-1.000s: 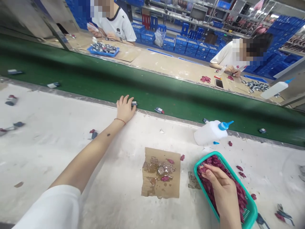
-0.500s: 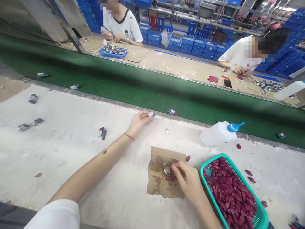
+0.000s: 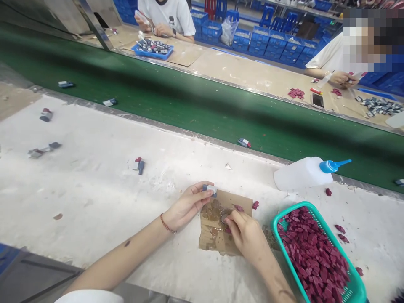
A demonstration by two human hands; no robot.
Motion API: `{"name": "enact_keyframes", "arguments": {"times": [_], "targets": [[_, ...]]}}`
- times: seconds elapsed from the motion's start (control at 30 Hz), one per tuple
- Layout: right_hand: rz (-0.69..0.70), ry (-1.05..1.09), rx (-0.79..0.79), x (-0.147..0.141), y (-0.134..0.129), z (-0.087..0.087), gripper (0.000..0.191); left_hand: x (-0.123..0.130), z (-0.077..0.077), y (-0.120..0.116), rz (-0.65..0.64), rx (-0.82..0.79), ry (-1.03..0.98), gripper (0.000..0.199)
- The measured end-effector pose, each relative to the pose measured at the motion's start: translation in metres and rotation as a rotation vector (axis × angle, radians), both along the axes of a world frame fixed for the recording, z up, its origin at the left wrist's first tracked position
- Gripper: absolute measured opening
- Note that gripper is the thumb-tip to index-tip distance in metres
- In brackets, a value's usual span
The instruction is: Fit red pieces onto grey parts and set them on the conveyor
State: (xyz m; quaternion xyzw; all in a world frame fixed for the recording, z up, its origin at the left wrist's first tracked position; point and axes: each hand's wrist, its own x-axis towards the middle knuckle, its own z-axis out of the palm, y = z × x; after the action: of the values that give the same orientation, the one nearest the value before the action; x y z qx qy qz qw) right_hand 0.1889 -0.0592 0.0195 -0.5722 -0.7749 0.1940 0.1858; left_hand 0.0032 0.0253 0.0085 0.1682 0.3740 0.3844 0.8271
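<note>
Factory line, conveyor belt [image 3: 189, 105], blue crates [image 3: 284, 50]

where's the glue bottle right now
In the head view, the glue bottle lies on its side at the right, beside the green conveyor belt, beyond the teal basket.

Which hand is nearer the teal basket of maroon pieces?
Right. The right hand rests just left of the teal basket; the left hand is farther left, across the cardboard scrap.

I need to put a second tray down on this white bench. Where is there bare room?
Broadest bare patch: left of the left hand, below the small part. Another lies between the cardboard and the belt, left of the glue bottle. Crowded: around the cardboard, both hands, right hand, and the basket, with red chips scattered.
</note>
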Motion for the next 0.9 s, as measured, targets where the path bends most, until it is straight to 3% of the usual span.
{"name": "enact_keyframes", "arguments": {"times": [0.23,0.4,0.57,0.7,0.9], "targets": [[-0.060,0.229,-0.074,-0.006,0.001,0.000,0.029,0.000,0.000,-0.008,-0.044,0.084,-0.022,0.030],[-0.311,0.619,-0.289,0.000,0.001,0.006,0.026,0.001,-0.002,-0.012,-0.105,0.232,0.063,0.029],[-0.480,0.981,-0.306,0.001,0.001,0.002,0.032,0.002,-0.006,-0.015,-0.122,0.298,0.215,0.031],[-0.499,1.031,-0.245,-0.002,-0.002,-0.001,0.028,0.003,-0.006,-0.017,-0.097,0.251,0.222,0.034],[-0.499,0.887,-0.153,-0.003,-0.005,0.001,0.020,0.005,-0.007,-0.021,-0.162,0.193,0.126,0.034]]}}
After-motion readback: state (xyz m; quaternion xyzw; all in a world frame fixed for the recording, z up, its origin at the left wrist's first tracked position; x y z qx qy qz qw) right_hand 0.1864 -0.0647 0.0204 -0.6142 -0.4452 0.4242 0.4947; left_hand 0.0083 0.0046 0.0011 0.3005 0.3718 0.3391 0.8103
